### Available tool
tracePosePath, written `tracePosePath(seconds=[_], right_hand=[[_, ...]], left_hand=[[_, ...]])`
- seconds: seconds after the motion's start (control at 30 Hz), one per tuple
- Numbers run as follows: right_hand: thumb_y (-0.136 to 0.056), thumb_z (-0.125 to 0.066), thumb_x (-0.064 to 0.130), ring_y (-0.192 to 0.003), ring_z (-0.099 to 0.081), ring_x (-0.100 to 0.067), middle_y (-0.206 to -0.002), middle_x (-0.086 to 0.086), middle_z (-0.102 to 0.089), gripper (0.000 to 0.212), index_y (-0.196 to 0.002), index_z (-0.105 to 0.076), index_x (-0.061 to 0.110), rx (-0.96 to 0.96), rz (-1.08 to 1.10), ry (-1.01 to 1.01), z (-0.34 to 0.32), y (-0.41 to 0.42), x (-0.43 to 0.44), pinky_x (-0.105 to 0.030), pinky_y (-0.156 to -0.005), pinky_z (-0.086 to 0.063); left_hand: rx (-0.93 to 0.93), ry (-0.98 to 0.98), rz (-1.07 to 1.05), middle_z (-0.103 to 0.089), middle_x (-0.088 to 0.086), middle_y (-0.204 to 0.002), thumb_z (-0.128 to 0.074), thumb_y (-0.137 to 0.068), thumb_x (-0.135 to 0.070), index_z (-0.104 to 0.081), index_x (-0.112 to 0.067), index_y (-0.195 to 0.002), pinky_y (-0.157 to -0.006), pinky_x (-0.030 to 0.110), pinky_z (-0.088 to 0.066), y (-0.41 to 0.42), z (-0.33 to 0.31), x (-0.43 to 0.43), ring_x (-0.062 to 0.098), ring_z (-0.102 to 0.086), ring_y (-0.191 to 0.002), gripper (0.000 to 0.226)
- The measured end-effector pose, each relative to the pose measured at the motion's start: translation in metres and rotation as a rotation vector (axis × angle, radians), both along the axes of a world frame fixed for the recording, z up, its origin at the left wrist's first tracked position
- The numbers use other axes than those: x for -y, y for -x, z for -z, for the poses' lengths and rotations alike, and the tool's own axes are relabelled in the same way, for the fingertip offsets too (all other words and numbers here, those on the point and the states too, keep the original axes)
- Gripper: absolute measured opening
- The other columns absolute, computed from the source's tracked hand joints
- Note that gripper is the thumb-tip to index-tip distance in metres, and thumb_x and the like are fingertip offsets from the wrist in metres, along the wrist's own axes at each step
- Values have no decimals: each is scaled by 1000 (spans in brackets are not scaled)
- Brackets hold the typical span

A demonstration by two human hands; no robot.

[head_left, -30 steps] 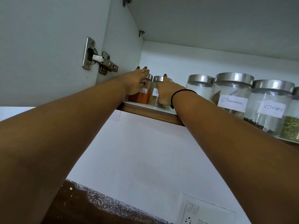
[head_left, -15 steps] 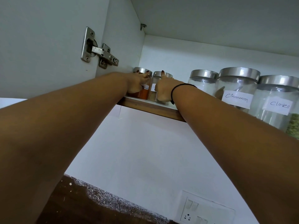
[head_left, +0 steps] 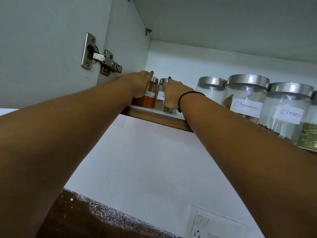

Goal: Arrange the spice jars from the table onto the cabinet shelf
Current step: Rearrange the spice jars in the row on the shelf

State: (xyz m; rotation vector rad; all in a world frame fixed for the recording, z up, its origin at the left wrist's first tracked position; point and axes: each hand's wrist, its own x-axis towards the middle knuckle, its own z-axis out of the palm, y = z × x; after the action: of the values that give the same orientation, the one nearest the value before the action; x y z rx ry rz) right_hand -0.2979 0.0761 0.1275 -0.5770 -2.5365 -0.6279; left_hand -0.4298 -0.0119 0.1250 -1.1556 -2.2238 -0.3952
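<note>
Orange spice jar (head_left: 149, 97): upright at left end of cabinet shelf (head_left: 154, 115), close to the side wall.
Tan spice jar (head_left: 160, 99): upright just right of it; touching or not, cannot tell.
Left hand (head_left: 139, 85): wrapped round orange spice jar's left side, fingers (head_left: 148, 74) curled over behind its steel lid.
Right hand (head_left: 173, 95): closed round tan spice jar's right side, one fingertip raised at lid level.
Cinnamon jar (head_left: 245, 100), Cloves jar (head_left: 288, 110): further right on shelf, apart from both hands.
Door hinge (head_left: 101, 57): above left wrist.
</note>
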Motion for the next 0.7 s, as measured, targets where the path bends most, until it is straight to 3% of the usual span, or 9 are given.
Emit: tracePosePath(seconds=[0.17,0.27,0.4,0.53,0.6,0.7], right_hand=[[-87,-59,10,-123,-48,-34,-139,-13,-41,55,-138,-39,7,-21,-9,16,1,-2,1,-43,-93,-48],[-87,-60,11,-121,-50,-33,-137,-12,-42,57,-139,-38,9,-39,-18,26,0,-2,0,-39,-83,-45],[-92,-55,13,-124,-47,-34,-141,-15,-39,50,-139,-40,8,-13,-17,26,-1,-3,0,-39,-91,-45],[-99,-42,13,-143,-27,-35,-155,-21,-22,44,-142,-38,2,144,-16,5,-1,-10,9,-43,-110,-32],[-102,-36,14,-147,-17,-33,-152,-23,-32,43,-142,-37,-2,194,-51,-11,-1,-12,12,-41,-114,-24],[-105,-31,17,-148,-15,-32,-151,-22,-35,44,-144,-33,-4,237,-82,15,-4,-12,10,-37,-113,-22]], left_hand=[[33,-59,-28,-29,15,-153,-49,-97,-8,-28,-7,-152,-102,49,-47,6,-2,2,40,-49,-127,59],[105,-75,12,-20,14,-160,-48,-97,-3,-21,-7,-154,-114,46,-36,7,-1,-1,38,-34,-142,64],[136,14,32,9,14,-166,-43,-100,-2,6,-8,-157,-124,42,-10,10,4,-1,30,2,-154,76],[186,13,55,15,13,-165,-42,-101,-1,11,-10,-157,-125,42,-8,10,5,0,31,5,-154,77],[193,7,67,15,11,-165,-41,-101,-1,10,-13,-157,-124,42,-9,8,5,0,31,3,-154,77],[198,15,74,16,8,-166,-42,-101,0,10,-15,-158,-124,42,-10,9,6,0,31,2,-154,78]])
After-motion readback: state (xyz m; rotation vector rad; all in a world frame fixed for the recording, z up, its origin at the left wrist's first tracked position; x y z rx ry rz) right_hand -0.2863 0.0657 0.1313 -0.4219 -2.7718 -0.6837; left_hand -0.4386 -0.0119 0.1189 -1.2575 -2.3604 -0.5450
